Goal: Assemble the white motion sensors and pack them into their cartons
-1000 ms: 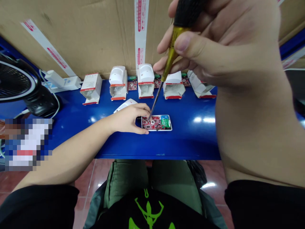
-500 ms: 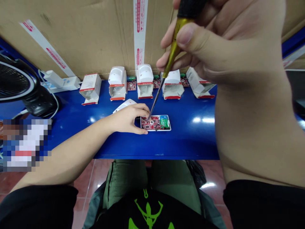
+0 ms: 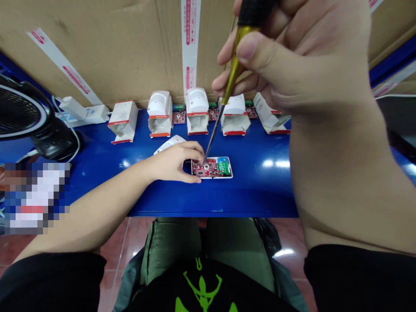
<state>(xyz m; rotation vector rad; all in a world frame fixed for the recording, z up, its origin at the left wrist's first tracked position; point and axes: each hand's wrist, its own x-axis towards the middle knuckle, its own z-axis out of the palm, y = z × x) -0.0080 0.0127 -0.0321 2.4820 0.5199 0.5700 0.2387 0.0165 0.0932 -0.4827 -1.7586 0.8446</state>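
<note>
**Screwdriver tip on an open circuit board**

A small white tray holding a red circuit board (image 3: 208,167) with a green block at its right end lies on the blue surface (image 3: 260,190), near its front edge. The left hand (image 3: 175,161) rests against the tray's left end, fingers curled narrow around it. The right hand (image 3: 292,56), close to the camera, pinches a screwdriver (image 3: 224,93) with a yellow shank and black grip; its thin blade slants down to a pale round spot on the board. Compared with a second ago, the right hand sits slightly leftward; the board is unmoved. The grip's top is cut off by the frame, and the blade tip's contact is too small to resolve. Open white boxes (image 3: 198,112) line the cardboard behind.
</note>
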